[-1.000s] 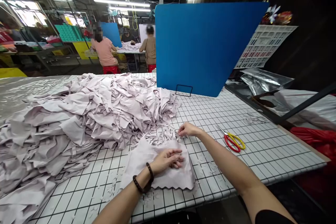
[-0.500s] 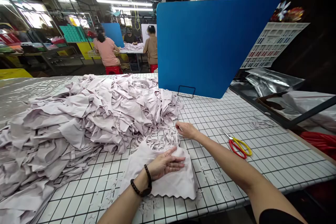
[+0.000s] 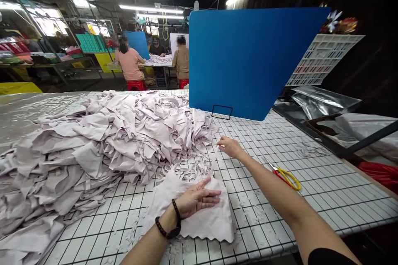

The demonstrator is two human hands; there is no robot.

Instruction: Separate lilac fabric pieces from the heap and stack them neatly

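A neat stack of pale lilac garments point(image 3: 214, 219) with a wavy hem lies in front of me. My left hand point(image 3: 197, 198), with a dark bead bracelet at the wrist, rests flat on it, fingers stretched out. Beyond the stack's top edge, thin fabric straps point(image 3: 199, 166) lie in a tangle. My right hand point(image 3: 229, 146) is closed in a pinch on one pale strap point(image 3: 214, 156), which runs taut down toward the stack. To the right of that hand, scissors point(image 3: 284, 176) with red and yellow handles lie on the table, partly behind my forearm.
A large heap of lilac garments point(image 3: 124, 132) covers the left of the grid-patterned table point(image 3: 329, 190). A blue board point(image 3: 242, 62) stands at the back on a wire stand. Small fabric scraps point(image 3: 255, 211) are scattered about. Several people sit at a far table.
My right hand has moved a little right and away from the stack, drawing the strap straight. My left hand stays flat on the garments. The view has tilted slightly.
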